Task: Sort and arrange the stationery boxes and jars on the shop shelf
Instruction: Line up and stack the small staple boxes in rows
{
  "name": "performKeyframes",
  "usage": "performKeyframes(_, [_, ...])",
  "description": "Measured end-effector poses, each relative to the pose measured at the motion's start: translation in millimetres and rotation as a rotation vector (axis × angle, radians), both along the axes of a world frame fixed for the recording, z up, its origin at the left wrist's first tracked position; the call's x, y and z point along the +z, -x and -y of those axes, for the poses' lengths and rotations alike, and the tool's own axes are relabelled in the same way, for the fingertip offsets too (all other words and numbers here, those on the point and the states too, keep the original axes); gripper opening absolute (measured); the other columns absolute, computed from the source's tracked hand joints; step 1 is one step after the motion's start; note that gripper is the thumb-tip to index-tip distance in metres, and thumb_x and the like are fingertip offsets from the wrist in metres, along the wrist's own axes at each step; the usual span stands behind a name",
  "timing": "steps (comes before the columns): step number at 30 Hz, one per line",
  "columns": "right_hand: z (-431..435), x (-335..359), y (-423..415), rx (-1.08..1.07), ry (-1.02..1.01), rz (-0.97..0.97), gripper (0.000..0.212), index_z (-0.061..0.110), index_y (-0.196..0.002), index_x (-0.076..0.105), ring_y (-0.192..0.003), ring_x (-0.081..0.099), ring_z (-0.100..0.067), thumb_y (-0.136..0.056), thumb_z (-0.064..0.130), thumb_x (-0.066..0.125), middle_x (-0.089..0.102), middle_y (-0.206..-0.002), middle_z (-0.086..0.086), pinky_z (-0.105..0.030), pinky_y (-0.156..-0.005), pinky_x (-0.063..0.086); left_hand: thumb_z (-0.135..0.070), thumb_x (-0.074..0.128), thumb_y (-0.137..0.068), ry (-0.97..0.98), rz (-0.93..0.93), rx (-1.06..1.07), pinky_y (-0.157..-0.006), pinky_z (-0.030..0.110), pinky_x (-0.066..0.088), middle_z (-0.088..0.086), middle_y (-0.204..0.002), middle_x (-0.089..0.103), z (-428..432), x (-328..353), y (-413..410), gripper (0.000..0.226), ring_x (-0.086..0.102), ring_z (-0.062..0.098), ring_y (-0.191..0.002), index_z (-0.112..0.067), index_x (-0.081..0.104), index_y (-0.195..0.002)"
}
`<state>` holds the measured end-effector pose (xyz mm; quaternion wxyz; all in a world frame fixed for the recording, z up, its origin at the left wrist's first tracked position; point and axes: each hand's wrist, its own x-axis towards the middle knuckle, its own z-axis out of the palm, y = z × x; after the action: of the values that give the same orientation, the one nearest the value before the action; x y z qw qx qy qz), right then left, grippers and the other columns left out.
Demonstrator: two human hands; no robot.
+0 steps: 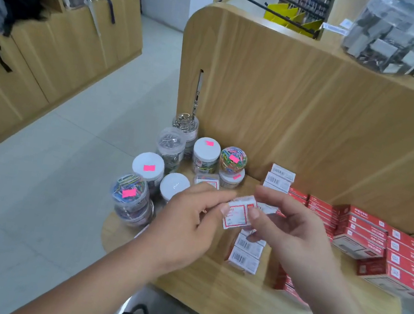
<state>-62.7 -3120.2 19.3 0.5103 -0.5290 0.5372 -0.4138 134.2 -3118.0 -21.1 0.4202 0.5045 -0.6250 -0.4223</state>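
White card with a red border: that is the small box (pixel 238 213) I hold up in both hands, above the middle of the wooden shelf (pixel 207 280) and clear of its surface. My left hand (pixel 183 224) pinches the box's left edge between thumb and forefinger, the other fingers curled loosely under. My right hand (pixel 297 235) grips the right edge, thumb on the labelled face, fingers bent round behind. Whether it is 1 box or 2 pressed together I cannot tell, since blur smears it.

Jars crowd the shelf's left end, from the rounded front-left corner back to the upright wooden panel (pixel 305 104). Near the back edge a jar of coloured paper clips (pixel 233 160) stands on top of a low white-lidded jar (pixel 232 181). A pink-stickered jar (pixel 148 166) stands at the left edge. Under my hands a row of white barcoded boxes (pixel 245 259) runs from the back edge toward the front. Red boxes (pixel 398 267) are stacked along the right part of the shelf, by the panel.
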Motion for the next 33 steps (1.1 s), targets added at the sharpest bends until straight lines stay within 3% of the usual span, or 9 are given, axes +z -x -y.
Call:
performKeyframes(4, [-0.4,-12.4,2.1,0.003,0.120,-0.326,0.029,0.034,-0.102,0.075,-0.057,0.050,-0.004,-0.081,0.016,0.084,0.067,-0.073,0.020,-0.015,-0.058,0.043,-0.026,0.058,-0.100,0.029,0.054,-0.049,-0.086,0.040,0.061,-0.021,-0.114,0.064,1.7,-4.2,2.9,0.030,0.065,0.007,-0.105,-0.026,0.071,-0.127])
performKeyframes(6, [1.0,-25.5,8.7,-0.126,0.113,-0.376,0.026,0.032,-0.097,0.074,-0.054,0.046,-0.005,-0.081,0.015,0.085,0.063,-0.065,0.015,-0.014,-0.053,0.039,-0.025,0.057,-0.096,0.061,0.121,0.010,-0.083,0.039,0.060,-0.018,-0.111,0.066,1.9,-11.3,2.7,0.032,0.066,0.007,-0.099,-0.025,0.071,-0.126])
performKeyframes(8, [4.3,-36.9,15.7,-0.245,0.125,-0.427,0.026,0.033,-0.095,0.071,-0.054,0.050,-0.007,-0.081,0.016,0.085,0.064,-0.074,0.002,-0.013,-0.054,0.039,-0.026,0.058,-0.092,0.078,0.174,0.051,-0.081,0.033,0.058,-0.017,-0.109,0.066,-4.3,-19.5,2.2,0.033,0.068,0.007,-0.091,-0.023,0.072,-0.122])
performKeyframes(12, [12.0,-54.6,20.3,-0.327,0.214,-0.628,0.025,0.023,-0.105,0.072,-0.072,0.061,-0.001,-0.083,0.014,0.082,0.055,-0.098,0.004,-0.003,-0.069,0.038,-0.022,0.066,-0.090,0.080,0.174,0.034,-0.074,0.016,0.050,-0.017,-0.107,0.066,-20.3,-29.1,0.0,0.025,0.067,0.007,-0.087,-0.021,0.075,-0.114])
performKeyframes(15, [14.5,-66.5,20.6,-0.354,0.214,-0.699,0.028,0.017,-0.113,0.071,-0.073,0.061,0.001,-0.087,0.012,0.077,0.055,-0.103,0.002,-0.016,-0.075,0.043,-0.013,0.071,-0.092,0.125,0.240,0.036,-0.071,0.016,0.047,-0.017,-0.099,0.065,-28.6,-32.4,-10.8,0.019,0.065,0.007,-0.082,-0.023,0.075,-0.108])
performKeyframes(18, [16.1,-71.6,20.3,-0.378,0.252,-0.727,0.032,0.017,-0.119,0.068,-0.074,0.060,0.001,-0.088,0.013,0.075,0.056,-0.108,0.002,-0.018,-0.074,0.040,-0.013,0.070,-0.092,0.133,0.252,0.049,-0.068,0.014,0.044,-0.017,-0.091,0.064,-43.5,-36.7,-23.9,0.021,0.063,0.008,-0.077,-0.028,0.076,-0.105])
performKeyframes(22, [18.4,-74.8,18.4,-0.384,0.242,-0.781,0.040,0.019,-0.128,0.063,-0.078,0.060,-0.013,-0.089,0.019,0.075,0.056,-0.114,0.002,-0.029,-0.078,0.046,-0.013,0.071,-0.093,0.082,0.224,0.075,-0.069,0.016,0.045,-0.018,-0.090,0.065,-57.0,-46.4,-37.8,0.021,0.064,0.010,-0.081,-0.031,0.077,-0.101])
performKeyframes(27, [19.3,-72.4,15.7,-0.394,0.222,-0.829,0.038,0.018,-0.128,0.065,-0.079,0.055,-0.012,-0.091,0.022,0.074,0.061,-0.110,-0.001,-0.028,-0.076,0.037,-0.022,0.066,-0.092,0.062,0.173,0.068,-0.068,0.019,0.046,-0.015,-0.091,0.065,-67.2,-50.8,-45.8,0.017,0.064,0.010,-0.080,-0.030,0.077,-0.103])
performKeyframes(33, [8.5,-59.9,9.2,-0.452,0.270,-0.928,0.054,0.021,-0.137,0.058,-0.115,0.054,-0.025,-0.086,0.025,0.077,0.056,-0.123,-0.004,-0.038,-0.084,0.047,-0.021,0.068,-0.092,0.085,0.227,0.091,-0.065,0.017,0.045,-0.018,-0.088,0.062,-78.8,-51.2,-59.6,0.015,0.061,0.005,-0.075,-0.031,0.076,-0.099])
